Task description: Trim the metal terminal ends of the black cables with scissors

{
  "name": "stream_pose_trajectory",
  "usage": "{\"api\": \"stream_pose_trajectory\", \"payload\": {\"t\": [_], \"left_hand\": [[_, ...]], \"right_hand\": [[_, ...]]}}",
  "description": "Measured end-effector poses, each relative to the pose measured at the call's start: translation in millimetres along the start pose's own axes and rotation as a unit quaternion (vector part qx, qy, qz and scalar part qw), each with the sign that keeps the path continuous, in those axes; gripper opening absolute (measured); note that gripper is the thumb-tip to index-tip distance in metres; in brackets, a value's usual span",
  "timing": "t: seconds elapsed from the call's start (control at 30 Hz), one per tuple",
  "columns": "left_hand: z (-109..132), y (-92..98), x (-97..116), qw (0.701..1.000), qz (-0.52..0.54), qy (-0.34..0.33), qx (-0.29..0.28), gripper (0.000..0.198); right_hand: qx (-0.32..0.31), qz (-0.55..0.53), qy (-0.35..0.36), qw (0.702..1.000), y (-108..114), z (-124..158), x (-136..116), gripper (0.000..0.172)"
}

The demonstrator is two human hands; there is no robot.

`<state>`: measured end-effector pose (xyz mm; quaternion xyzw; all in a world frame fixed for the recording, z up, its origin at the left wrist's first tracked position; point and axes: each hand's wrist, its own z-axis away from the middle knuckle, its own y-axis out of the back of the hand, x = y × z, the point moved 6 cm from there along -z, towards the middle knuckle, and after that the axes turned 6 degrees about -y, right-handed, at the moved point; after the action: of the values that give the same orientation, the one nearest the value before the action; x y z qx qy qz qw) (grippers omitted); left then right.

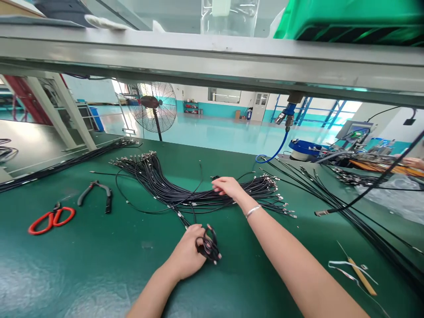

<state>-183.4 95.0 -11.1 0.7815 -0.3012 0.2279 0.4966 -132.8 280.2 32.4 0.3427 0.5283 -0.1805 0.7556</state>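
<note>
A thick bundle of black cables (175, 190) with metal-tipped ends curves across the green table (109, 260). Nearer the camera, my left hand (189, 252) is closed around a small group of black cables (208, 248), whose looped ends stick out to the right of the fist. My right hand (228, 187) reaches over the right part of the big bundle, fingers together and pointing left at its upper edge. What those fingertips hold, if anything, is too small to make out.
Red-handled scissors (51, 219) and grey pliers (96, 194) lie at the left. On the right are more long black cables (357, 225), a hanging cable and a wooden-handled tool (362, 277). A metal shelf beam (212, 62) crosses above the table.
</note>
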Motion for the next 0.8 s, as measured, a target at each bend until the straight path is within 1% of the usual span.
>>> {"api": "stream_pose_trajectory", "payload": {"t": [0.07, 0.1, 0.17, 0.23, 0.27, 0.33, 0.4, 0.47, 0.53, 0.57, 0.63, 0.7, 0.8], "left_hand": [[3, -2.7, 0, 0.999, -0.011, -0.012, -0.037, 0.012], [5, -3.9, 0, 0.998, -0.016, -0.017, -0.060, 0.015], [8, -6.3, -2, 0.993, -0.031, -0.025, -0.114, 0.027], [11, -7.7, -4, 0.985, -0.061, -0.029, -0.157, 0.037], [12, -7.5, -5, 0.982, -0.079, -0.030, -0.166, 0.042], [12, -5.7, -6, 0.979, -0.113, -0.033, -0.165, 0.047], [12, -4.2, -5, 0.978, -0.137, -0.036, -0.155, 0.043], [11, -3.0, -4, 0.978, -0.148, -0.040, -0.143, 0.035], [10, -0.5, -2, 0.981, -0.142, -0.047, -0.123, 0.024], [9, 2.5, 0, 0.986, -0.124, -0.051, -0.100, 0.021], [7, 12.1, 3, 0.995, -0.067, -0.064, -0.026, 0.016], [4, 23.2, 2, 0.996, -0.009, -0.073, 0.059, 0.015], [1, 34.6, -4, 0.984, 0.023, -0.055, 0.167, 0.011]], "right_hand": [[0.056, 0.036, -0.049, 0.997, 17, -31, 9, 0.025], [0.074, 0.052, -0.071, 0.993, 22, -45, 14, 0.026], [0.097, 0.076, -0.105, 0.987, 26, -66, 22, 0.027], [0.111, 0.080, -0.118, 0.984, 25, -80, 27, 0.028], [0.116, 0.073, -0.114, 0.984, 24, -83, 27, 0.028], [0.123, 0.043, -0.084, 0.988, 24, -85, 21, 0.029], [0.127, 0.001, -0.028, 0.992, 27, -79, 8, 0.030], [0.127, -0.039, 0.034, 0.991, 32, -66, -7, 0.028], [0.124, -0.069, 0.081, 0.987, 37, -48, -18, 0.023], [0.124, -0.080, 0.097, 0.984, 38, -38, -21, 0.021], [0.129, -0.099, 0.122, 0.979, 36, -18, -22, 0.020], [0.137, -0.111, 0.142, 0.974, 29, 2, -19, 0.022], [0.134, -0.107, 0.153, 0.973, 2, 32, -11, 0.023]]}}
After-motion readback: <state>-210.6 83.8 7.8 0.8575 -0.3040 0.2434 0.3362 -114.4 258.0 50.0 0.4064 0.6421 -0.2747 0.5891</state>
